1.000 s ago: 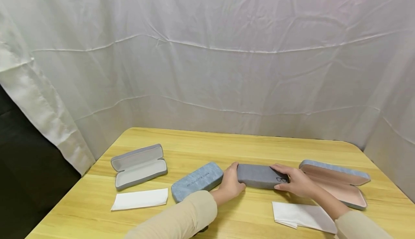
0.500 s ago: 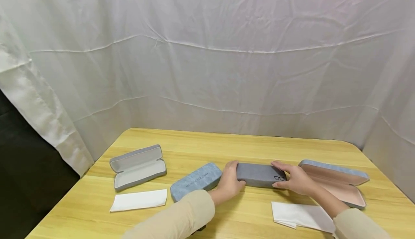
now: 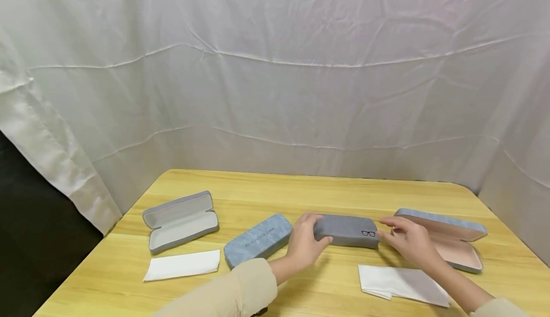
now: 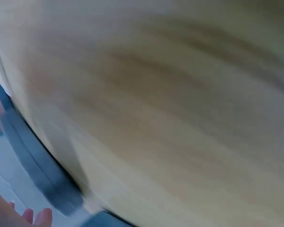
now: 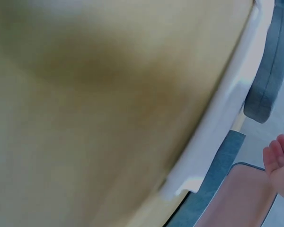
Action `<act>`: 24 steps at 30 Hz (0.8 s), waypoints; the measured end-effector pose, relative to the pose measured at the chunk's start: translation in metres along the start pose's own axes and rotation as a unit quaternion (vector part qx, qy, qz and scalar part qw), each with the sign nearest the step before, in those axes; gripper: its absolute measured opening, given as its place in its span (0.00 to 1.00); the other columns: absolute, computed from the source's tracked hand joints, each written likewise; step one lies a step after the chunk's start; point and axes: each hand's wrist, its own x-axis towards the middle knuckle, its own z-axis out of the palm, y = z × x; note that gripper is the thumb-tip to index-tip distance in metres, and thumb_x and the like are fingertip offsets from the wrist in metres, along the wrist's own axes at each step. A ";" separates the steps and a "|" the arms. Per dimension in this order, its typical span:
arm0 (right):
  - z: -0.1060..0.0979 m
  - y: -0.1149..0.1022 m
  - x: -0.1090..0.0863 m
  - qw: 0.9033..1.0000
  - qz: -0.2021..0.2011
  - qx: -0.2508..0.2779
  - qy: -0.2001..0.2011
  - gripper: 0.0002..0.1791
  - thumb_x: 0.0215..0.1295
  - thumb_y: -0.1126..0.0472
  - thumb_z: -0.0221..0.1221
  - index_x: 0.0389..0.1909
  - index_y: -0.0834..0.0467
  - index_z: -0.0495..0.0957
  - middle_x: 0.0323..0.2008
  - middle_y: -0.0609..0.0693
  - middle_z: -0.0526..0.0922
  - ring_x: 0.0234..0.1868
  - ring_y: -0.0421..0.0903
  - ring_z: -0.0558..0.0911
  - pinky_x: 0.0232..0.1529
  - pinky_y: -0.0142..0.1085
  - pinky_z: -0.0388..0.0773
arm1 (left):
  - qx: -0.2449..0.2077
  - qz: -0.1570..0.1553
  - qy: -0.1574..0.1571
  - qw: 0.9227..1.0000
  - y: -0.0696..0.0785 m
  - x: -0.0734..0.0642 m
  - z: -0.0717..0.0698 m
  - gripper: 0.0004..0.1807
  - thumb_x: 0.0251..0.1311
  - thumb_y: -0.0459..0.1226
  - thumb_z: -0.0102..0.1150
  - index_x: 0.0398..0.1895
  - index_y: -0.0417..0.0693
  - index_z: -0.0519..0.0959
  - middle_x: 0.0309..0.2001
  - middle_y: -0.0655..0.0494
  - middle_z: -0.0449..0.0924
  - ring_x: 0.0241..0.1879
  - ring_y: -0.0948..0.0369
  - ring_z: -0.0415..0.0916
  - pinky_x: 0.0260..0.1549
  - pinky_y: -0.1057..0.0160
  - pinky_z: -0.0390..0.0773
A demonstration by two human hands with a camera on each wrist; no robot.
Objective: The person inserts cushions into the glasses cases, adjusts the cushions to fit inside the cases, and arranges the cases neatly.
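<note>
A closed grey glasses case (image 3: pixel 345 231) with a small spectacles print lies mid-table in the head view. My left hand (image 3: pixel 304 245) is at its left end, thumb and fingers spread around the near and far corners. In the left wrist view the fingertips (image 4: pixel 43 217) stand apart from the case. Just off the right end is my right hand (image 3: pixel 410 243), fingers loosely bent and holding nothing. To the left of my left hand lies a closed blue glasses case (image 3: pixel 258 240) with lettering. Behind my right hand an open blue case (image 3: pixel 466 255) shows its pink lining.
An open grey case (image 3: pixel 185 231) with a pale lining stands at the table's left. In front of it lies a folded white cloth (image 3: pixel 182 264). Another white cloth (image 3: pixel 399 281) is near my right forearm. A pale curtain (image 3: pixel 275 102) hangs behind the table (image 3: pixel 309 288).
Both hands held the grey case by its ends before. The right hand has let go and drawn back to the right; the left thumb and fingers have loosened. The case stays nearly in place.
</note>
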 end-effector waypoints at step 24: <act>-0.010 0.015 -0.055 0.999 0.028 -0.022 -0.019 0.18 0.46 0.60 0.70 0.41 0.59 0.82 0.38 0.53 0.85 0.37 0.22 0.75 0.32 0.30 0.78 | -0.108 -0.036 -0.126 0.986 0.026 -0.034 0.027 0.18 0.46 0.36 0.70 0.42 0.43 0.80 0.42 0.56 0.80 0.41 0.62 0.75 0.39 0.72 0.74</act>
